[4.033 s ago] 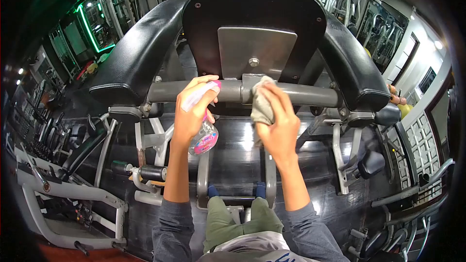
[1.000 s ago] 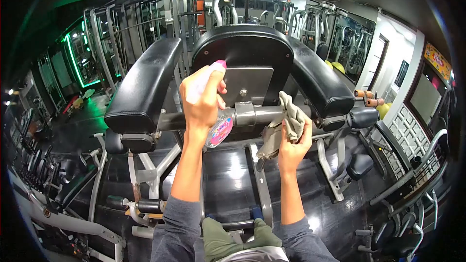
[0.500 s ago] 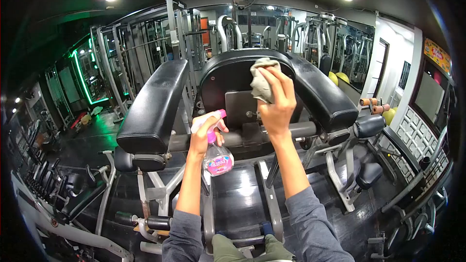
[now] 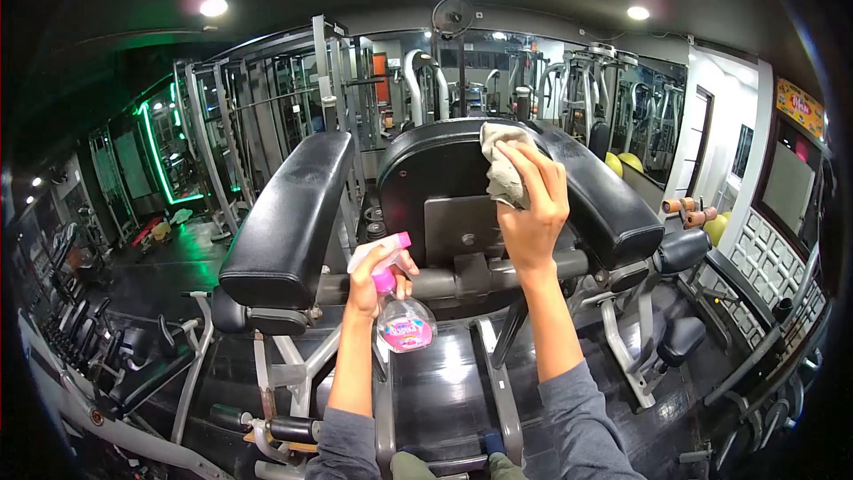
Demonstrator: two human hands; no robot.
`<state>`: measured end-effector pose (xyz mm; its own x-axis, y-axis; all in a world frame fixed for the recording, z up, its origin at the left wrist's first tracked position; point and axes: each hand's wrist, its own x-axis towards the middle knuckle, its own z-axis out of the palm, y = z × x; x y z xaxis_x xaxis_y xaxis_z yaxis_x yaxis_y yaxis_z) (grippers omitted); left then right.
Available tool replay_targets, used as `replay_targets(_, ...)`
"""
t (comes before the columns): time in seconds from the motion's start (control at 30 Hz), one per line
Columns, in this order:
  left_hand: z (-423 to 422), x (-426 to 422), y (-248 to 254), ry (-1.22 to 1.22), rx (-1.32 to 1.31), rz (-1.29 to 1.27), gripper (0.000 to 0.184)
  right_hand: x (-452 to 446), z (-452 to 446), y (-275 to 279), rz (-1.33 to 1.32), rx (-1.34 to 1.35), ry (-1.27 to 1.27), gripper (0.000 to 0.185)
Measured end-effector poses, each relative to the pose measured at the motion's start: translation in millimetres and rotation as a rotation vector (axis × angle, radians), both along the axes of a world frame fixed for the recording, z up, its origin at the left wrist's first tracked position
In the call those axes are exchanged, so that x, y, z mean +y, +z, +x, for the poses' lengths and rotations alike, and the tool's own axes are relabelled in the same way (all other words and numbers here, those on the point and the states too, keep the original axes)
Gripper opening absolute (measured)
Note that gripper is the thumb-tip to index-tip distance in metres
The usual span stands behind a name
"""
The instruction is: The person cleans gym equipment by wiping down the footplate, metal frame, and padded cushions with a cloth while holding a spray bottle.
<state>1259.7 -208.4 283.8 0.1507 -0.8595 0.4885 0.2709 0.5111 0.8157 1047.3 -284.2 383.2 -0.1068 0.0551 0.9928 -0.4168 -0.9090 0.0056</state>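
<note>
My left hand [image 4: 366, 286] is closed round the neck of a clear spray bottle [image 4: 407, 324] with a pink and white trigger head and a pink label. The bottle hangs upright in front of the machine's metal crossbar. In my right hand [image 4: 538, 213] is a crumpled grey-green cloth [image 4: 503, 164], held against the right side of the round black backrest [image 4: 426, 164] of a gym machine. Long black padded arms stand on both sides, the left pad [image 4: 289, 213] and the right pad [image 4: 604, 191].
Below the hands runs a grey metal frame [image 4: 385, 400] over a shiny black floor. A bench with a black pad [image 4: 679, 341] stands at the right. Cable machines [image 4: 302, 80] and a mirror wall are behind, with a fan [image 4: 453, 16] above.
The view has tilted up slightly, so the machine sits lower in the picture. My right hand and the cloth stay at the backrest's right side. The left hand still grips the spray bottle.
</note>
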Motion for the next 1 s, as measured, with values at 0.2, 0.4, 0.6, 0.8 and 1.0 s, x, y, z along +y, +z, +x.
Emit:
replay_targets(0.2, -8, 2, -1, 0.037, -0.077, -0.052, 0.038, 27, 48, 7, -0.021, 0.371, 0.113, 0.063)
replay_targets(0.4, -9, 4, -4, 0.024, -0.012, -0.056, 0.032, 7, 24, -4, -0.063, 0.315, 0.039, 0.065)
replay_targets(0.6, -9, 5, -2, 0.04, -0.078, -0.075, 0.031, -16, -14, -24, 0.105, -0.128, 0.012, 0.051)
replay_targets(0.8, -9, 5, -5, 0.048, -0.084, -0.078, 0.033, 16, 33, -24, 0.086, 0.286, 0.095, 0.069)
replay_targets(1.0, -10, 5, -3, 0.057, -0.069, -0.091, 0.034, -3, -4, -34, 0.123, -0.006, 0.029, 0.061)
